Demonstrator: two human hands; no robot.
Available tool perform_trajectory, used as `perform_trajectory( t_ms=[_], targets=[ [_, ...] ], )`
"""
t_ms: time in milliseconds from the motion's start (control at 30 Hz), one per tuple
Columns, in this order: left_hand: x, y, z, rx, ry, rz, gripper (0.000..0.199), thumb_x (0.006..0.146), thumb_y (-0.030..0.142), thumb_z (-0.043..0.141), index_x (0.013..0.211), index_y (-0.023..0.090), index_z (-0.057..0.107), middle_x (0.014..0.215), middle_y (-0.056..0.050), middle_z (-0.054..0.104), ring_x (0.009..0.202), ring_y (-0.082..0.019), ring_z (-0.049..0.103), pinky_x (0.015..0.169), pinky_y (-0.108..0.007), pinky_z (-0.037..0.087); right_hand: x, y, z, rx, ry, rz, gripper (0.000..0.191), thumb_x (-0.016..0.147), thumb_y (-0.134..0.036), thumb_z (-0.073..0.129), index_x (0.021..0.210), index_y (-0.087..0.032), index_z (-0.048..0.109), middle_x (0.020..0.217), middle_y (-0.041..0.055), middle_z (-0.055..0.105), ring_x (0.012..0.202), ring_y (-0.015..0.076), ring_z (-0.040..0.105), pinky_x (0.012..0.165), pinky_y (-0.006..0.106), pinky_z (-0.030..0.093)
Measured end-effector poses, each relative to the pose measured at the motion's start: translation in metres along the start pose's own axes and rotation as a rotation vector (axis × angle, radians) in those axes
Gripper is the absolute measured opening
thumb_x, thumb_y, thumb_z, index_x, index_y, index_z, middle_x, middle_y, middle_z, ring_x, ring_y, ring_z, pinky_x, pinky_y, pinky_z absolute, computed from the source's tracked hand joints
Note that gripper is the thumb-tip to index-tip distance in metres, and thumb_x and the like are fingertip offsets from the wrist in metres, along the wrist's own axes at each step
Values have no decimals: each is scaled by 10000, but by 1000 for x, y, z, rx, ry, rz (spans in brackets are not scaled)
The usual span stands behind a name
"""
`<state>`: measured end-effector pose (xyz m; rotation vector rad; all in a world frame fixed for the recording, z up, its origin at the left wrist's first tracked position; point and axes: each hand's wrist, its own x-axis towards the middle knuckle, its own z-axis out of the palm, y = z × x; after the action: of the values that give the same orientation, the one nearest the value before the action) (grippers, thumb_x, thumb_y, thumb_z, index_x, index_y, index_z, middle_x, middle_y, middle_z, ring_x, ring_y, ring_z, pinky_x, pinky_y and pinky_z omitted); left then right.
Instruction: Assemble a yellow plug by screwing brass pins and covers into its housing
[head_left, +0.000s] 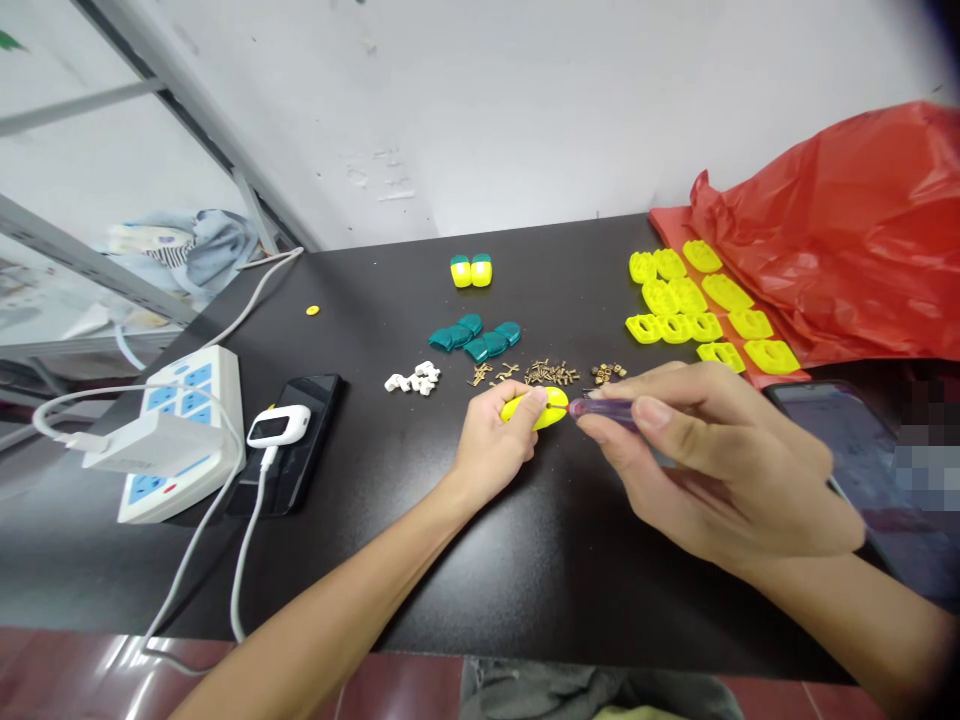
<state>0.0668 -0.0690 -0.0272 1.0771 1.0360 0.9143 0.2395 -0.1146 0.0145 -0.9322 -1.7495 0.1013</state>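
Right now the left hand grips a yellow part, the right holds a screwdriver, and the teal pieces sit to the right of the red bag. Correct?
Not quite: the head view shows the teal pieces left of the red bag. The rest stands.

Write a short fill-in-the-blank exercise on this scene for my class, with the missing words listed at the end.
1. The left hand holds a plastic piece coloured ____, and the right hand grips a slim tool.
2. The small white device rests on ____ of the black phone.
3. As the person sees it, the red bag is at the table's ____ side.
4. The white parts lie to the ____ of the brass-coloured screws.

Missing words: yellow; top; right; left.
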Motion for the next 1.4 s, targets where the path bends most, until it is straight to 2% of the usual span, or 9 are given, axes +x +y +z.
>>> perform_trajectory(
  t_ms=[133,233,333,533,633,767,1033,1200,1400],
  targets=[
    [2,-1,0,63,20,46,382,814,521,729,785,165,596,501,76,424,413,-54,360,406,-172,271,-2,0,10,-53,54,-185,575,789,-27,747,1261,-319,598,998,37,778,801,181,760,674,300,642],
    [3,-1,-2,94,54,110,405,831,560,714,816,171,603,505,69,443,423,-70,381,422,-190,288,-1,2,13,-87,84,-243,604,776,3,738,1265,-314,581,1000,34,789,823,186,766,684,303,642],
    [4,0,-7,210,103,220,359,900,533,651,891,175,634,554,46,505,475,-93,436,483,-212,342,2,2,11,-158,70,-209,458,782,-37,765,1153,-262,618,919,35,788,776,196,763,687,308,633],
    [6,5,-25,551,283,519,226,954,393,613,1052,196,664,801,-24,653,723,-154,572,658,-241,417,-3,-2,15,-357,-6,-179,147,872,-197,755,899,-231,614,697,-3,735,574,155,688,502,276,510],
    [8,8,-32,597,325,613,226,952,374,617,1088,197,650,934,-54,684,838,-183,610,757,-268,452,-9,1,22,-418,-43,-168,149,895,-199,712,829,-232,582,654,-14,706,516,147,651,462,285,445],
    [9,11,-37,678,354,719,253,956,383,622,1134,204,642,1061,-69,693,948,-203,631,875,-307,467,-16,5,31,-341,-79,-93,75,924,-153,638,914,-213,595,745,2,732,595,153,696,521,270,476],
    [13,11,-43,736,333,879,324,960,376,635,1235,207,603,1156,-78,693,1021,-206,657,915,-338,511,-24,8,43,-140,-84,50,138,934,-121,605,977,-232,535,797,2,702,661,153,693,593,245,524],
    [13,14,-43,802,311,1001,323,961,288,639,1270,199,611,1101,-69,700,1017,-202,666,926,-354,538,-27,10,46,-34,-81,120,160,923,-103,605,949,-235,518,751,-21,654,600,116,631,562,217,490],
    [11,13,-43,799,290,1043,389,967,253,626,1351,205,586,1296,-92,693,1140,-217,680,1008,-362,545,-29,9,47,-17,-76,140,142,923,-114,599,958,-228,521,715,-39,589,542,89,548,518,210,435]
  ],
)
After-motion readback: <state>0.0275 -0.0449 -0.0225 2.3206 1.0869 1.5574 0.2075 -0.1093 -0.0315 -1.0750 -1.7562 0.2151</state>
